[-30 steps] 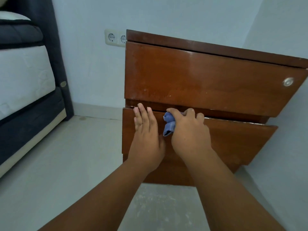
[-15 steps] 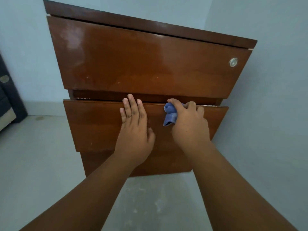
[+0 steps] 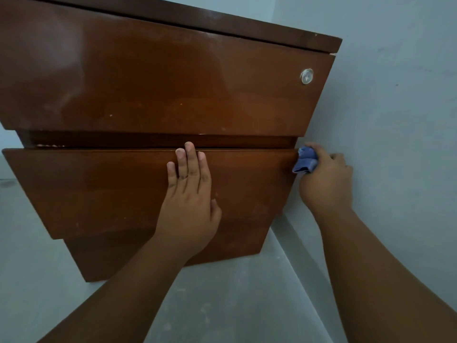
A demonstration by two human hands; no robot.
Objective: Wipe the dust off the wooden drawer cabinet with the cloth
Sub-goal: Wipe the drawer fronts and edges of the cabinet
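A glossy brown wooden drawer cabinet (image 3: pixel 148 90) fills the upper left of the head view, with a round silver lock (image 3: pixel 307 76) on its top drawer. My left hand (image 3: pixel 189 196) lies flat with straight fingers on the front of the middle drawer (image 3: pixel 86 189), fingertips at its top edge. My right hand (image 3: pixel 326 181) grips a bunched blue cloth (image 3: pixel 305 162) and holds it against the right end of that drawer's top edge, beside the wall.
A pale wall (image 3: pixel 395 120) runs close along the cabinet's right side, leaving a narrow gap. Light grey floor (image 3: pixel 235 293) spreads below the cabinet. The lowest drawer front (image 3: pixel 118 256) sits recessed under the middle one.
My right hand has slid the cloth rightward along the middle drawer's top edge to its right end. The camera has moved closer and to the right. My left hand stays flat on the drawer.
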